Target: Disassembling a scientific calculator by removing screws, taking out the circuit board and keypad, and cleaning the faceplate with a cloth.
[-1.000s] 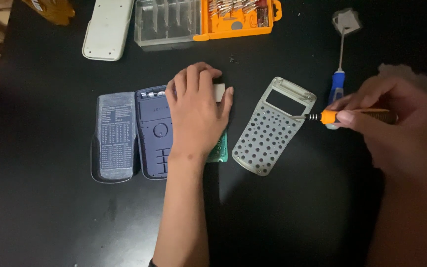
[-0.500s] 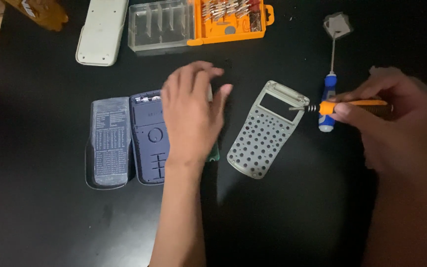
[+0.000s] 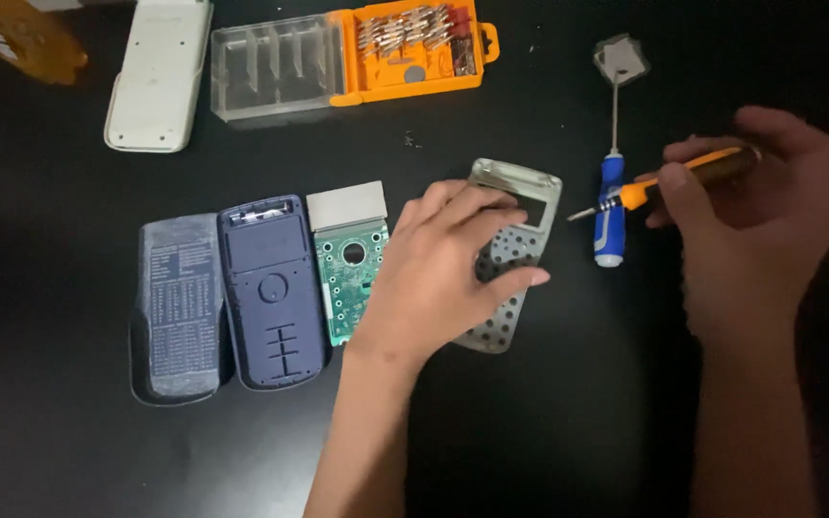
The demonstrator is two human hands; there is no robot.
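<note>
Grey keypad faceplate [image 3: 510, 251], the perforated front cover of a taken-apart calculator, lies flat on the black table [image 3: 69, 451] right of centre, and your left hand [image 3: 443, 278] rests on it with fingers spread and loose, palm down, covering its left side without closing around it. Just left of that hand sits the green circuit board [image 3: 347, 278] with its pale display panel at the far end. Further left, side by side and touching, are the dark blue back shell [image 3: 272, 293] and a grey slide cover [image 3: 180, 317].

Your right hand [image 3: 750, 221] is at the right, closed firmly on an orange-handled screwdriver [image 3: 664, 187], its thin tip pointing left, just right of the faceplate. Below that tip, a blue-handled screwdriver [image 3: 610, 211] lies on the table, its shaft running to the far side.

At the far edge sit an open orange bit case [image 3: 414, 48] with a clear lid, and to its left a white device [image 3: 157, 77] lying flat.
</note>
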